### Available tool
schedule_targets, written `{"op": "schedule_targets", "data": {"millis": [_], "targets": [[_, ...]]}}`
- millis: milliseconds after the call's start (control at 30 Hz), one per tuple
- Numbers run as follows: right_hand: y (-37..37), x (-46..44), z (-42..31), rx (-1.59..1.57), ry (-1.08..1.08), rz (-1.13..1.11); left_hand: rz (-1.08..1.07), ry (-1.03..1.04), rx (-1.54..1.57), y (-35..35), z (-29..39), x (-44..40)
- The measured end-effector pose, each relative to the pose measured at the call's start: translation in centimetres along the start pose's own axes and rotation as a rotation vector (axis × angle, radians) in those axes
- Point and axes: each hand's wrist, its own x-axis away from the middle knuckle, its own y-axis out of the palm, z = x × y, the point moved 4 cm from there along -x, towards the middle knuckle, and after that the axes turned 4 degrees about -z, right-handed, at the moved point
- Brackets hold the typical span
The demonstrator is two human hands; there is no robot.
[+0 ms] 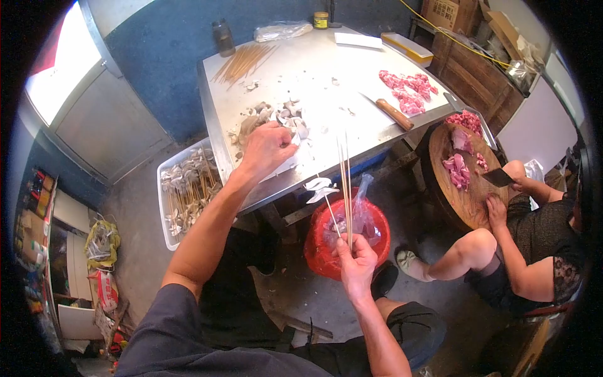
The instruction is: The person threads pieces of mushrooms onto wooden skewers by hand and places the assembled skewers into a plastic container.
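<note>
My left hand (271,148) reaches onto the table at the pile of grey-white mushroom pieces (254,119), its fingers curled down; what they pinch, if anything, is hidden. In my right hand (357,256) are several thin wooden skewers (346,191), held upright between thumb and fingers. One of them leans left and carries white mushroom pieces (320,188) near its tip. Below the skewers stands a red bucket (315,254) with clear plastic bags inside. Loose skewers (244,63) lie at the table's far left corner.
A white tray (164,204) of filled skewers is left of the metal-edged table (314,56). Red meat (411,91) and a wooden-handled knife (394,114) lie on the table. At right, a person (527,251) holds a cleaver (498,178) over a round board (443,182).
</note>
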Motion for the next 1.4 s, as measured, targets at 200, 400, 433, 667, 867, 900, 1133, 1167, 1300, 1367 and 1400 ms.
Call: {"op": "schedule_targets", "data": {"millis": [200,400,433,667,867,900,1133,1167,1300,1367,1400], "targets": [[0.0,0.2,-0.2,0.030,0.047,-0.050,0.125,0.053,0.107,-0.4,-0.3,0.6],[0.2,0.2,-0.4,-0.008,0.009,-0.012,0.100,-0.210,0.585,-1.1,-2.0,1.5],[0.3,0.2,-0.3,-0.008,0.010,-0.013,0.105,-0.213,0.801,-0.9,-2.4,1.5],[0.7,0.4,-0.4,0.045,-0.005,-0.034,0.038,-0.266,1.244,-0.8,-0.7,2.5],[0.8,0.5,-0.6,0.063,-0.017,-0.039,-0.089,-0.297,1.330,-0.1,-0.1,2.8],[0.9,0.5,-0.6,0.074,-0.024,-0.041,-0.065,-0.330,1.377,0.2,-0.3,2.9],[1.1,0.5,-1.0,0.066,-0.030,-0.043,0.042,-0.483,1.441,1.1,0.2,3.4],[1.1,0.6,-1.0,0.059,-0.030,-0.038,0.041,-0.483,1.442,1.2,0.5,3.5],[0.8,0.5,-0.7,0.070,-0.038,-0.016,0.022,-0.469,1.451,1.4,1.8,3.8],[0.7,0.5,-0.7,0.066,-0.041,-0.012,0.014,-0.466,1.461,1.6,2.1,4.0],[0.6,0.5,-0.7,0.063,-0.044,-0.008,0.025,-0.444,1.497,1.7,2.2,4.0]]}}
